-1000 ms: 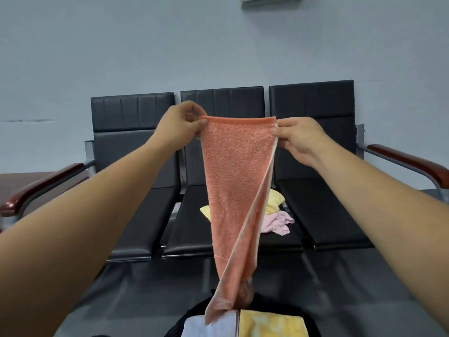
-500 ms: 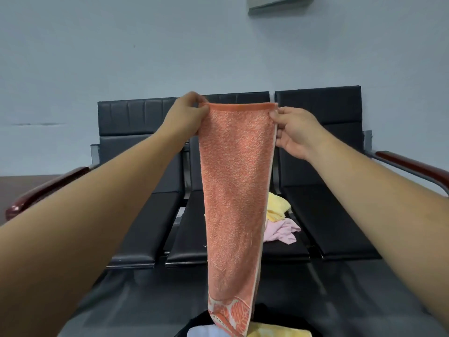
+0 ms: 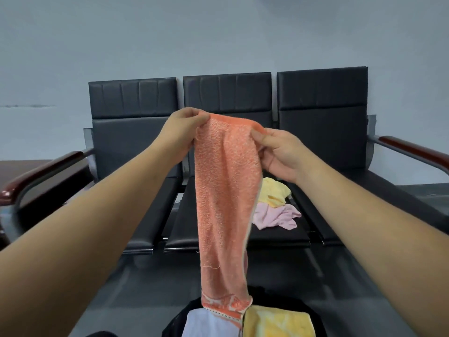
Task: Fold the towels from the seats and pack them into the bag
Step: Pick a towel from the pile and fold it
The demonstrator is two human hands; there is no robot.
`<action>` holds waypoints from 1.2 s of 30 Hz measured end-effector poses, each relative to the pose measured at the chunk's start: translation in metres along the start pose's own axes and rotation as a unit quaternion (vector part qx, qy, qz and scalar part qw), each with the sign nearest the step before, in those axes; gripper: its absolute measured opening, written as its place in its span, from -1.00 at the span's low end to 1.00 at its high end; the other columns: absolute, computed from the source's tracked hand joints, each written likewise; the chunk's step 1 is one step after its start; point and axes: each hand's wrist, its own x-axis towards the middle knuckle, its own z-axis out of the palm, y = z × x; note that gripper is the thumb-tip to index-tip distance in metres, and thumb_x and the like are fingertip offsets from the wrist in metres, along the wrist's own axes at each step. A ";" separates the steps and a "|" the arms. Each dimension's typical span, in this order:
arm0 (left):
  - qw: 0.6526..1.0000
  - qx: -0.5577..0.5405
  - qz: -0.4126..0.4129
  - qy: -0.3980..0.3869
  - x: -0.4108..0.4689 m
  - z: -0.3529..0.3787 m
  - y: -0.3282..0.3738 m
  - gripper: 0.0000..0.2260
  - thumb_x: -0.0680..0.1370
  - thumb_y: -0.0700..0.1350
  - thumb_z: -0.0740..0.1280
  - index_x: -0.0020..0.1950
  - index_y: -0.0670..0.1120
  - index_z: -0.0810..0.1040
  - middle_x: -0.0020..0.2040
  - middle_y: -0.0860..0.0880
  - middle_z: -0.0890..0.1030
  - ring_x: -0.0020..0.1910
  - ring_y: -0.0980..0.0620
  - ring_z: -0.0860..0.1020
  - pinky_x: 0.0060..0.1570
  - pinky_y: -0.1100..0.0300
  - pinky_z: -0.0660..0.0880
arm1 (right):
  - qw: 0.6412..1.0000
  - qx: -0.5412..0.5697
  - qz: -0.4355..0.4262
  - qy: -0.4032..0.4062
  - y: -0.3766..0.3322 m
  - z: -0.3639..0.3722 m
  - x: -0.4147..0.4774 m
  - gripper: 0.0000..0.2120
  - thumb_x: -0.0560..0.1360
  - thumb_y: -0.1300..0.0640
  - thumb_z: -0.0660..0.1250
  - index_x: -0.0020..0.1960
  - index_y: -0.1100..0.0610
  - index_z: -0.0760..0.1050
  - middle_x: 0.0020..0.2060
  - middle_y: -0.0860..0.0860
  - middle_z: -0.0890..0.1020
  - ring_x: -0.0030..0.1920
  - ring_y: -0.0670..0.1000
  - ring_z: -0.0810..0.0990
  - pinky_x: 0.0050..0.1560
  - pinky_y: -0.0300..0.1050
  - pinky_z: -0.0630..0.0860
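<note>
An orange towel [image 3: 224,203], folded lengthwise, hangs in front of me. My left hand [image 3: 181,133] pinches its top left corner and my right hand [image 3: 279,154] pinches its top right corner. The towel's lower end reaches the opening of a black bag [image 3: 308,312] at the bottom of the view. Inside the bag lie a folded white towel [image 3: 206,324] and a folded yellow towel [image 3: 277,324]. On the middle seat, a crumpled yellow towel [image 3: 274,190] and a crumpled pink towel [image 3: 277,216] lie together, partly hidden behind the orange towel.
A row of three black padded seats [image 3: 136,142] with dark red armrests [image 3: 413,152] stands against a pale wall. The dark floor [image 3: 145,288] lies between the seats and the bag.
Both hands have lowered the orange towel and come closer together. Its top edge now sags and its lower end sits at the bag opening.
</note>
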 end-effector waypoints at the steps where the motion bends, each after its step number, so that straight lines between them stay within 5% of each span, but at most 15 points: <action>1: 0.999 -0.023 -0.005 -0.026 -0.006 -0.002 -0.007 -0.74 0.59 0.01 0.41 0.18 -0.12 0.61 -0.02 -0.03 0.67 -0.06 0.03 0.64 -0.10 0.13 0.56 | 1.000 0.025 -0.004 0.014 0.000 0.001 0.003 -0.80 0.64 0.20 0.29 0.21 0.29 0.46 -0.19 0.10 0.61 -0.23 0.01 0.62 -0.14 -0.09 0.65; 3: 0.993 -0.025 -0.020 -0.115 -0.017 -0.005 -0.028 -0.56 0.50 0.11 0.49 0.28 -0.10 0.57 0.10 -0.04 0.71 0.06 0.01 0.69 0.03 0.08 0.62 | 0.998 0.051 -0.009 0.036 -0.002 0.003 0.006 -0.79 0.65 0.20 0.29 0.23 0.30 0.50 -0.22 0.07 0.61 -0.23 -0.01 0.61 -0.14 -0.13 0.63; 6: 0.976 0.038 -0.090 -0.194 -0.034 -0.004 -0.073 -0.59 0.41 0.01 0.53 0.21 -0.08 0.62 0.15 -0.01 0.71 0.15 0.00 0.68 0.27 -0.01 0.55 | 0.996 0.079 0.013 0.049 -0.004 -0.001 0.011 -0.85 0.64 0.21 0.30 0.13 0.26 0.57 -0.26 0.04 0.63 -0.26 -0.02 0.62 -0.19 -0.13 0.63; 9: 0.968 0.020 -0.153 -0.198 -0.046 0.000 -0.108 -0.61 0.39 -0.04 0.53 0.18 -0.14 0.65 0.13 -0.04 0.72 0.18 -0.05 0.66 0.30 0.00 0.52 | 0.992 0.076 0.052 0.082 -0.003 -0.012 0.018 -0.87 0.63 0.26 0.28 0.09 0.25 0.59 -0.20 0.08 0.68 -0.20 0.03 0.67 -0.09 -0.05 0.65; 15: 0.952 -0.183 -0.184 -0.163 -0.045 0.020 -0.102 -0.62 0.53 -0.07 0.47 0.32 -0.16 0.58 0.22 -0.13 0.67 0.21 -0.11 0.65 0.21 -0.03 0.57 | 0.974 0.044 0.150 0.166 0.024 -0.039 0.032 -0.60 0.64 0.08 0.32 0.41 0.26 0.50 0.28 0.21 0.63 0.05 0.13 0.69 -0.19 -0.02 0.65; 21: 0.913 -0.336 -0.214 -0.090 -0.029 0.044 -0.088 -0.73 0.61 -0.08 0.36 0.22 -0.22 0.60 0.11 -0.16 0.70 0.06 -0.09 0.68 0.06 0.03 0.63 | 0.977 0.098 0.188 0.021 0.078 -0.053 0.018 -0.28 0.57 -0.40 0.13 0.45 0.13 0.48 0.33 0.18 0.60 0.39 0.21 0.52 0.40 0.23 0.43; 28: 0.898 -0.350 -0.257 -0.074 -0.019 0.048 -0.121 -0.52 0.59 0.01 0.38 0.44 -0.20 0.50 0.29 -0.19 0.62 0.25 -0.16 0.62 0.20 -0.07 0.58 | 0.990 -0.002 0.142 0.012 0.115 -0.048 0.006 -0.72 0.59 0.20 0.38 0.30 0.16 0.57 0.26 0.20 0.64 0.24 0.20 0.64 0.27 0.25 0.56; 32: 0.925 -0.230 -0.204 -0.221 -0.026 0.047 -0.159 -0.35 0.58 0.34 0.19 0.48 -0.09 0.47 0.32 -0.12 0.58 0.32 -0.12 0.50 0.40 -0.08 0.35 | 0.990 0.059 0.099 0.086 0.123 -0.049 0.009 -0.75 0.55 0.22 0.43 0.22 0.23 0.58 0.07 0.17 0.69 0.12 0.18 0.68 0.17 0.18 0.61; 36: 0.942 -0.059 -0.176 -0.281 -0.039 0.052 -0.194 -0.60 0.59 0.05 0.41 0.32 -0.18 0.59 0.22 -0.08 0.65 0.25 -0.08 0.59 0.36 -0.06 0.46 | 0.984 0.090 0.106 0.106 0.125 -0.058 0.016 -0.72 0.54 0.22 0.42 0.22 0.27 0.61 0.08 0.20 0.71 0.11 0.14 0.71 0.11 0.08 0.66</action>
